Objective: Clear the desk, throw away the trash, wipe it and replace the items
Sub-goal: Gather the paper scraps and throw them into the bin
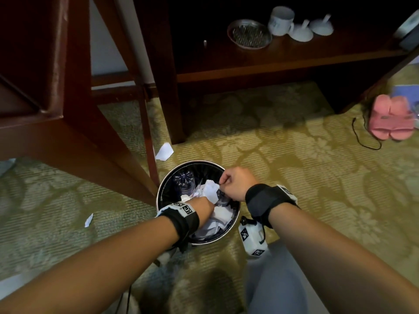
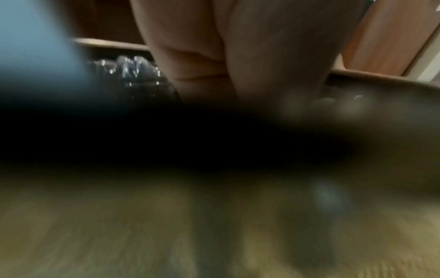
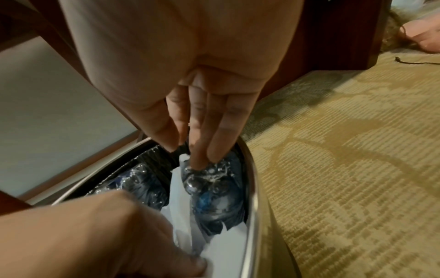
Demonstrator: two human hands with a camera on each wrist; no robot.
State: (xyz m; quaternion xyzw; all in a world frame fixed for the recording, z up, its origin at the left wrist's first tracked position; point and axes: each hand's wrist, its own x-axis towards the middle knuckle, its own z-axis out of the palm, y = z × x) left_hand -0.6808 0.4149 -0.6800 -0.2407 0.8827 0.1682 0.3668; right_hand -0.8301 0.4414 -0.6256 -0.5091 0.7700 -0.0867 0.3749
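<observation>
White crumpled paper (image 1: 212, 192) fills the metal bin (image 1: 166, 189) on the carpet (image 1: 283, 177), with a crushed plastic bottle (image 3: 212, 188) by its right rim. On the right hand (image 1: 235, 184) the grip is flat, straight fingers (image 3: 197, 131) pressing bottle and paper. The left hand (image 1: 201, 206) is sunk in paper at the near rim, grip can't be told. The paper is likely light and springy, best pressed from the top.

We log carpet (image 1: 283, 155) olive-gold, floral | bin (image 1: 195, 161) silver-rimmed, black-lined | paper (image 1: 210, 189) white | slippers (image 1: 390, 118) pink | shelf (image 1: 272, 62) red-brown | cup (image 1: 280, 20) white, blue-marked | wristbands (image 1: 181, 220) black
</observation>
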